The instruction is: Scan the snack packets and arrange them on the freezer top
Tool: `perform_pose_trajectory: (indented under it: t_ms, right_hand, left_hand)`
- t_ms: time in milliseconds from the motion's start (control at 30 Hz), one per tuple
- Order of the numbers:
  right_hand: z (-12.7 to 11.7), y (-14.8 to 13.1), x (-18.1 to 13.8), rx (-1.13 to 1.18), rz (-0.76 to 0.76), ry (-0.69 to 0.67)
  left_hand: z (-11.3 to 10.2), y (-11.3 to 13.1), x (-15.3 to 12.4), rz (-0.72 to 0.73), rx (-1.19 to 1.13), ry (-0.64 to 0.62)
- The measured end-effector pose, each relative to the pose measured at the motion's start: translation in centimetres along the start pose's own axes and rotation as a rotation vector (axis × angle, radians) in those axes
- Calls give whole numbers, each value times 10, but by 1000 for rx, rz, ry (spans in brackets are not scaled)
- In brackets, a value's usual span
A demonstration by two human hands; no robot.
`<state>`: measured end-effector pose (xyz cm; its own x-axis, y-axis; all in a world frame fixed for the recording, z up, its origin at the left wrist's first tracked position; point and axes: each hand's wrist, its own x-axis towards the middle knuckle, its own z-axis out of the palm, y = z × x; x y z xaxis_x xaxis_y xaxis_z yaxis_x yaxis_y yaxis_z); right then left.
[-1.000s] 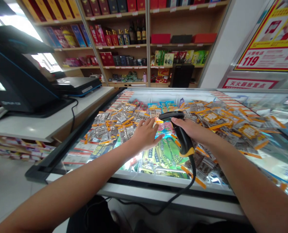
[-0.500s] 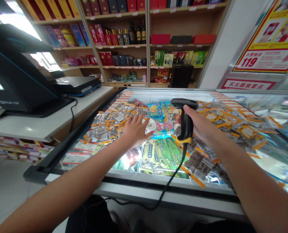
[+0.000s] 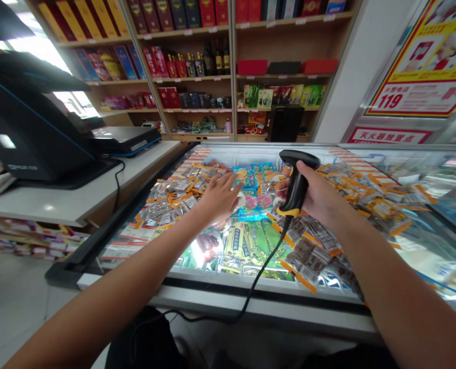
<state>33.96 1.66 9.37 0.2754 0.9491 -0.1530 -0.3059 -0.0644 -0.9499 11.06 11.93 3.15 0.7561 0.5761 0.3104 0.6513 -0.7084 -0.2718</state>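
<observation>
My right hand is wrapped round the grip of a black and yellow barcode scanner, its head uppermost. A black cable hangs from the handle and curves down toward me. My left hand reaches over the glass lid, palm down, fingers stretched out and holding nothing. Whether its fingertips touch anything, I cannot tell. Beside it lies a pile of small clear snack packets with orange edges. More such packets are heaped around and under my right hand.
Beneath the glass of the chest freezer lie blue packs and green packs. On the left counter stand a dark checkout machine and a scale. Shelves of boxes and bottles line the back.
The scanner has shifted slightly right and tilted more in my right hand. My left hand has moved a little forward and its fingers are less spread. The camera view has shifted slightly.
</observation>
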Motion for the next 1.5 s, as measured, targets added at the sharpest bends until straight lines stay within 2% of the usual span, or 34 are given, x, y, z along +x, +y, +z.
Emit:
perform_pose_trajectory:
  t_ms: [67,133,233,333,467,600,700,767,833,900,967,1067,1200,1500]
  right_hand:
    - [0,-2,-3,35,26,-43]
    - [-1,-4,-5,52,35,-58]
    - [-2,-6,-6,47,36,-70]
    - [-3,-6,-5,28,23,-64]
    - [-4,-5,-4,-14,40,-68]
    - [-5,-3,-3,-35,24,-100]
    - [-6,-3,-4,-61,19,-121]
    - [-7,-3,-6,-129,52,-148]
    - [-8,-2,-8,-226,115,-195]
    - [-8,-1,-10,-324,182,-229]
    - [-7,1,-11,-405,227,-232]
    - [-5,4,-11,-466,270,-242]
    - [-7,6,-9,-437,308,-297]
    - [-13,10,-5,-401,308,-312]
  left_hand:
    - [-4,22,15,139,-110,-101]
    - [-5,41,31,219,-211,-205]
    - [-4,59,48,173,-261,-307]
    - [-6,67,46,83,-207,-321]
    - [-16,71,23,7,-104,-226]
    - [-24,66,3,4,-88,-131]
    - [-19,50,-4,29,-143,-53]
    - [-11,37,-5,78,-205,-86]
    - [-2,25,-6,121,-272,-186]
    - [4,19,-7,122,-322,-272]
    - [7,17,-8,102,-348,-299]
    - [7,19,-9,90,-355,-291]
    - [9,21,-9,83,-336,-278]
    - [11,24,-11,105,-266,-193]
